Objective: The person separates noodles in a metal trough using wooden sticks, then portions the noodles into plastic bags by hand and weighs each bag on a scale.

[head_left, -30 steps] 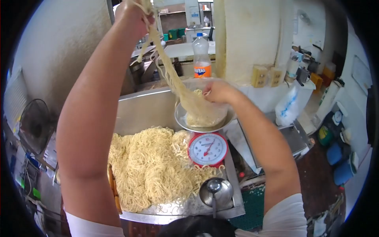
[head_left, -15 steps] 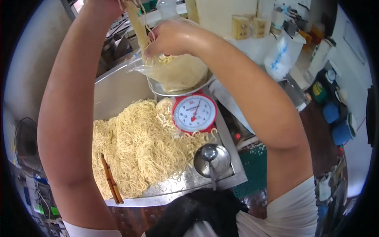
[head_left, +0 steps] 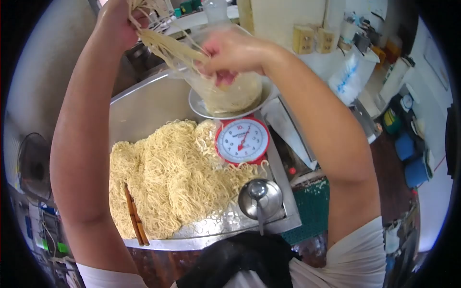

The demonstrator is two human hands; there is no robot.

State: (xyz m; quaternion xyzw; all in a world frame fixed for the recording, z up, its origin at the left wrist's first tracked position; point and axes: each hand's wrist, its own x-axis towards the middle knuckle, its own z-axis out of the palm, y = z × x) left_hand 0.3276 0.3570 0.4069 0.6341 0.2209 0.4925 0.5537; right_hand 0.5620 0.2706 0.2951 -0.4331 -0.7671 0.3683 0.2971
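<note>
Left hand [head_left: 124, 26]: raised by the tray's [head_left: 149, 103] far edge; fingers closed round noodle strands [head_left: 175, 48]. Noodle strands: slanting down rightward toward the plastic bag [head_left: 213, 96]; judged light, soft, slippery, easily torn; best held as a full bundle. Plastic bag: in the scale pan [head_left: 196, 103], near the tray's right edge. Right hand [head_left: 237, 53]: over the bag; fingers curled, blurred, grip cannot be told. Versus half a second ago: strands less steep, left hand lower in view.

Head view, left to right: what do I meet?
Fan → wooden sticks → red-rimmed scale → white plastic bag → blue containers. Left out: noodle heap, which extends past the sticks on both sides.
</note>
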